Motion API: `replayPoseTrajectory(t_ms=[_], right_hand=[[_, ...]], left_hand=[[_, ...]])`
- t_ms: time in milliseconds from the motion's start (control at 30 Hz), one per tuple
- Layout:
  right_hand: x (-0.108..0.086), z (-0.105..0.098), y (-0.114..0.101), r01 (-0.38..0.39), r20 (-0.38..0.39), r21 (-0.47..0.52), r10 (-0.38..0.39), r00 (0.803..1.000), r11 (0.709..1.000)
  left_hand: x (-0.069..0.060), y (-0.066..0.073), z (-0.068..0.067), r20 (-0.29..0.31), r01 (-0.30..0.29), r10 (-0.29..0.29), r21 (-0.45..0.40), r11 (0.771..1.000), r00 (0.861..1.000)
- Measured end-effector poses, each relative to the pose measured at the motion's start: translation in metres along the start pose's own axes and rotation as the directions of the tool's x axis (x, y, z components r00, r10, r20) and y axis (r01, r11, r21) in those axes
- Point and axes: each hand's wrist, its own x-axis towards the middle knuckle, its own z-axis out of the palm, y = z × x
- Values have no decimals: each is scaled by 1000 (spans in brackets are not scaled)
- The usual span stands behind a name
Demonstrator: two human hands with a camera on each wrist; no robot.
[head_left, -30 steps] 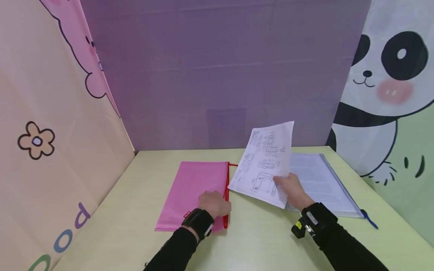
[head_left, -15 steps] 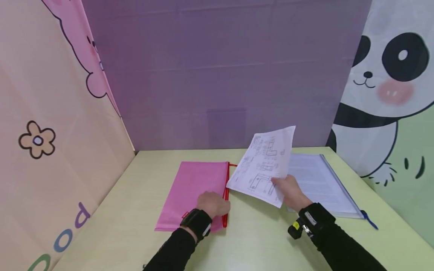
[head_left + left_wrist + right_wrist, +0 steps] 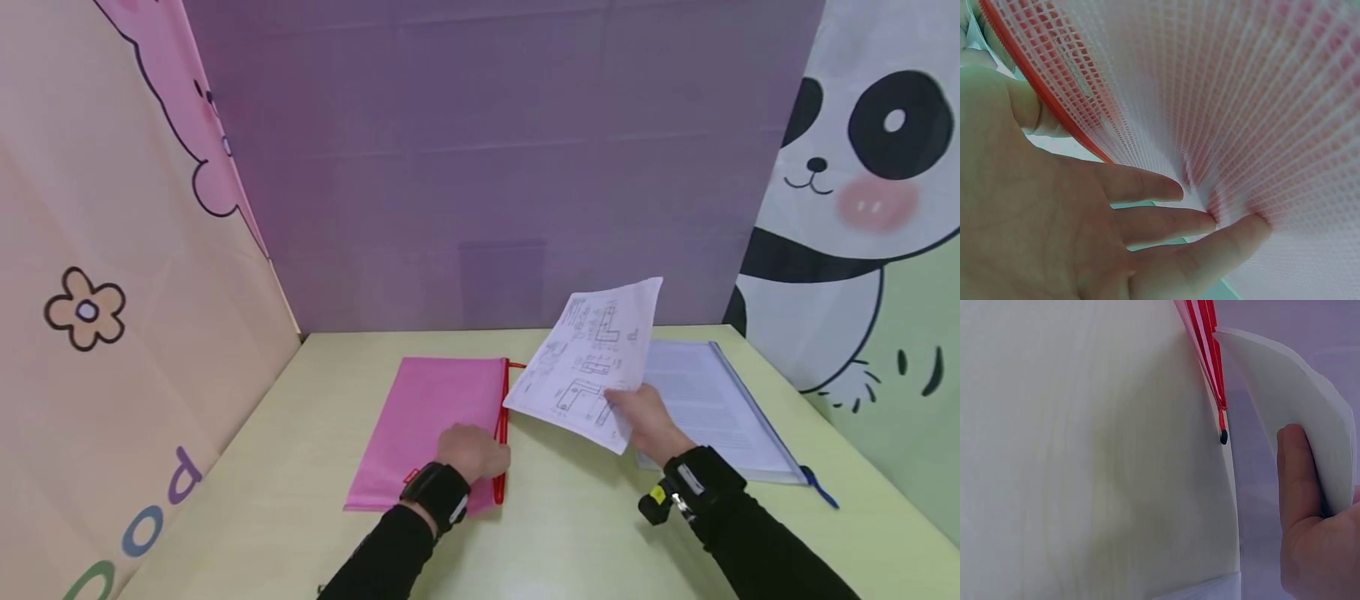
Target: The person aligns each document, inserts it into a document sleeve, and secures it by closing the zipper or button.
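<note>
A pink mesh zip pouch (image 3: 442, 387) with a red zipper edge lies on the table. My left hand (image 3: 471, 454) grips its right side near that edge. In the left wrist view the fingers (image 3: 1191, 256) touch the mesh (image 3: 1260, 137), while the thumb passes behind the red zipper (image 3: 1066, 122). My right hand (image 3: 643, 423) holds a thin stack of papers (image 3: 592, 350) printed with drawings, tilted up above the table. The stack's near left corner is close to the pouch's zipper side. In the right wrist view the stack (image 3: 1304, 394) bends slightly above the fingers.
A clear folder (image 3: 693, 408) with printed pages lies right of the raised papers; a blue zipper tab (image 3: 817, 486) sticks out at its corner. The table (image 3: 562, 533) meets a purple backdrop (image 3: 480, 167) behind and printed cloth walls at both sides.
The papers have dipped slightly, shifting a little left and then back right with my right hand. My left hand stays nearly still on the pouch.
</note>
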Motion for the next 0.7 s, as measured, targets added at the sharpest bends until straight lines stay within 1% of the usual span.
replayPoseTrajectory(t_ms=[267, 433, 500, 700], right_hand=[[1, 1, 7, -17, -10, -38, 17, 1000, 999], [1, 1, 11, -12, -13, -68, 11, 1000, 998], [1, 0, 11, -10, -23, -68, 9, 1000, 998], [0, 0, 9, -19, -33, -73, 17, 999, 997]], left_hand=[[0, 1, 1, 20, 17, -17, -4, 1000, 1000], [-1, 2, 0, 33, 33, -32, -27, 999, 999], [-1, 2, 0, 33, 31, -30, -33, 999, 999], [0, 1, 0, 31, 10, -10, -5, 1000, 999]])
